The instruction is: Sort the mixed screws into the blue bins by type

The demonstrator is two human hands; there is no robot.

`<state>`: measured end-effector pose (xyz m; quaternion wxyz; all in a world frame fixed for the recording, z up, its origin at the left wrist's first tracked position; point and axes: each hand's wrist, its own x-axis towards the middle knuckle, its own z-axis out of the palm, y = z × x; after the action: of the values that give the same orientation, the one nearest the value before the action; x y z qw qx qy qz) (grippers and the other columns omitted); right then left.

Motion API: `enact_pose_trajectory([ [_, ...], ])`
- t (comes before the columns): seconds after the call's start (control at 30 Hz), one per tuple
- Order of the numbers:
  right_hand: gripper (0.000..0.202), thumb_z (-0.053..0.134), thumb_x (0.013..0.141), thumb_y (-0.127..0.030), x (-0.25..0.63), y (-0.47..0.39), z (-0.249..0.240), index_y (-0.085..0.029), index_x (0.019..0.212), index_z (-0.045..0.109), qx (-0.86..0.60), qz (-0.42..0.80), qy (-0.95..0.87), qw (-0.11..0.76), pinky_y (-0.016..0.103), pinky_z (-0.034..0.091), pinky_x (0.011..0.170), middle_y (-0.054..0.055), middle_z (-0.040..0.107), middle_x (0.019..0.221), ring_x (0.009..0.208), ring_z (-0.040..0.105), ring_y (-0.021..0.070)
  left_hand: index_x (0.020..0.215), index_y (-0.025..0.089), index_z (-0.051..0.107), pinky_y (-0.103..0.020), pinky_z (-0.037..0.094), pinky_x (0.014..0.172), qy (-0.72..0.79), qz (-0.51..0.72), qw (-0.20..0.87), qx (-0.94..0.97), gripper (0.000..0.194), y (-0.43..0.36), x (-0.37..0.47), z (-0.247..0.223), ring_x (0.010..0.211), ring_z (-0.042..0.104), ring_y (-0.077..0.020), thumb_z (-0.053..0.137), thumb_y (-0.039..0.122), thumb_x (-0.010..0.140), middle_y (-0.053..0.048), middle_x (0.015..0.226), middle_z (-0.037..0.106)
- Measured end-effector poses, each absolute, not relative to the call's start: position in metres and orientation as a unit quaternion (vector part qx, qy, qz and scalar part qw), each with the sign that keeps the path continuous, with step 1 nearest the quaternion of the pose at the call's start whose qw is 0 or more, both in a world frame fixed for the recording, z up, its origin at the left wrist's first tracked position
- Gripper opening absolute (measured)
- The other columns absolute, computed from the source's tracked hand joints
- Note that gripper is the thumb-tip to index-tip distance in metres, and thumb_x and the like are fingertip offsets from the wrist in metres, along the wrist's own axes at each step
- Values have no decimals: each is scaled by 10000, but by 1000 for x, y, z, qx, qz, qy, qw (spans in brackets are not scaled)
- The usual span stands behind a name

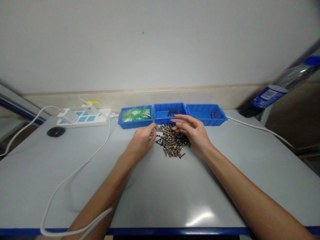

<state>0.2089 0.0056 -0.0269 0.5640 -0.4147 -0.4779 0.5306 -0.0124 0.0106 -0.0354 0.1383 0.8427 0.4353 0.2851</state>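
Note:
A heap of small screws [172, 143], some brassy and some black, lies on the table in front of the blue bins. My left hand [142, 140] is at the heap's left edge, thumb and forefinger pinched on a black screw [158, 135]. Over the heap's upper right side is my right hand [193, 131], fingers apart and nothing visible in them. Its fingertips are close to the front rim of the middle blue bin [161, 115], which holds several black screws [173, 112]. In the right blue bin [201, 115] sit a few brassy screws [212, 115].
The left blue bin [135, 124] holds green plastic packets [136, 114]. Further left are a white power strip [87, 118] and a black mouse [55, 131]. A white cable [75, 171] crosses the left side, passing over my left forearm. A bottle [270, 95] leans at the right.

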Motion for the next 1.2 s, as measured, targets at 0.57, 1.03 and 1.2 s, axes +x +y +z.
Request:
enact_pose_trajectory([
  [0.57,284,800,734,-371,203,-3,-19,-180,942,770,-406,527,-611,428,309,555,679,42,762,781,702,703,175,1144,182,553,-221,614,751,392,431,247,774,406,1,-3,-7,752,738,-123,769,163,800,-19,928,707],
  [1.03,380,852,694,-313,197,7,-25,-244,1054,753,-379,577,-459,560,402,535,983,55,781,1048,972,734,211,1021,163,725,-379,572,885,361,277,158,876,155,10,-18,-19,904,721,-206,680,151,873,-84,1004,772],
  [1.2,580,838,707,-294,198,10,-27,-277,1258,660,-384,561,-446,583,465,455,1097,80,715,1257,1172,673,259,957,165,744,-367,551,866,359,226,127,897,143,15,-22,-29,918,704,-225,651,107,864,-91,959,764],
])
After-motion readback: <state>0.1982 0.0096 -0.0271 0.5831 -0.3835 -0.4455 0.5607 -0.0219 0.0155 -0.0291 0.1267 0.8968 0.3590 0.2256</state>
